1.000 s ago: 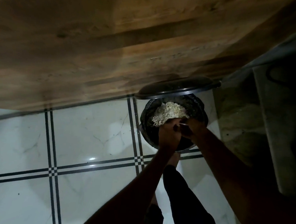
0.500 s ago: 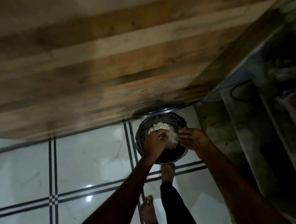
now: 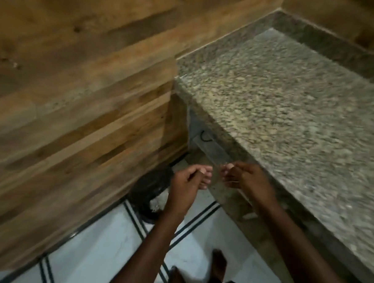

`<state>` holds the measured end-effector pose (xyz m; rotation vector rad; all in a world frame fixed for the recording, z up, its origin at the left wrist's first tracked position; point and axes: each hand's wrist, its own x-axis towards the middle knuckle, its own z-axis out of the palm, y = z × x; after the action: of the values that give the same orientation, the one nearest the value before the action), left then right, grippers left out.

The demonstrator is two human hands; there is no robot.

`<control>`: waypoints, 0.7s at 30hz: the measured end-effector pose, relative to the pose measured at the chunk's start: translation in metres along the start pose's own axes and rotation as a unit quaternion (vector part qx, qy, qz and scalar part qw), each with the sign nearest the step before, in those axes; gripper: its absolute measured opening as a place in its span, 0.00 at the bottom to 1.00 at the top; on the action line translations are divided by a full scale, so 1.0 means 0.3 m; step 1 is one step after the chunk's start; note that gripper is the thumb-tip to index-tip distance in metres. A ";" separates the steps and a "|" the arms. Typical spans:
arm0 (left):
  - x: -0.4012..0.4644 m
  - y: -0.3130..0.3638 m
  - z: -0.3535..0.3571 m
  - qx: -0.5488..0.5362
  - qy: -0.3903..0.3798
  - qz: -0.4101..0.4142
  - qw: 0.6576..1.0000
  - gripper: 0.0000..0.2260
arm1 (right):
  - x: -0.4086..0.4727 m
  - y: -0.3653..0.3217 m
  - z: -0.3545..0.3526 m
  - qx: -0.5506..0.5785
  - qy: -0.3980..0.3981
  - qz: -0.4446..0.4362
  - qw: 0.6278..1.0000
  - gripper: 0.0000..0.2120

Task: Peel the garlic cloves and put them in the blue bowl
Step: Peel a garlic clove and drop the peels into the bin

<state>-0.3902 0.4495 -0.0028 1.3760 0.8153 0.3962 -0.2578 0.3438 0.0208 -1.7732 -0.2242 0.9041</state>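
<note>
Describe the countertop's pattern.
Speckled grey-and-tan granite countertop, clearest in the head view.

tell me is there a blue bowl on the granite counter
No, the granite counter shows only bare speckled stone; the one container in view is a dark bin on the floor.
</note>
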 end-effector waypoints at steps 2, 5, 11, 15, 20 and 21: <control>-0.046 0.079 0.146 0.000 -0.042 0.013 0.999 0.10 | -0.096 -0.022 -0.162 0.016 0.037 -0.016 0.999 0.11; -0.119 0.158 0.385 -0.004 -0.100 0.023 0.995 0.10 | -0.232 -0.012 -0.403 0.026 0.092 -0.030 0.995 0.11; -0.300 0.168 0.927 0.015 -0.212 0.008 0.977 0.10 | -0.459 0.117 -0.924 0.080 0.190 -0.014 0.978 0.10; -0.388 0.099 1.255 0.052 -0.242 -0.012 0.969 0.10 | -0.545 0.252 -1.229 0.096 0.255 0.007 0.962 0.10; -0.425 0.025 1.542 0.118 -0.256 -0.006 0.959 0.08 | -0.574 0.413 -1.493 0.073 0.307 0.044 0.948 0.11; -0.420 0.011 1.581 0.138 -0.258 0.004 0.956 0.07 | -0.571 0.438 -1.532 0.069 0.316 0.051 0.945 0.11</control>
<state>-0.1380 0.0296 0.0283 1.6452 0.4381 -0.0831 -0.1047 -0.1395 0.0451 -1.8595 0.3424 0.3694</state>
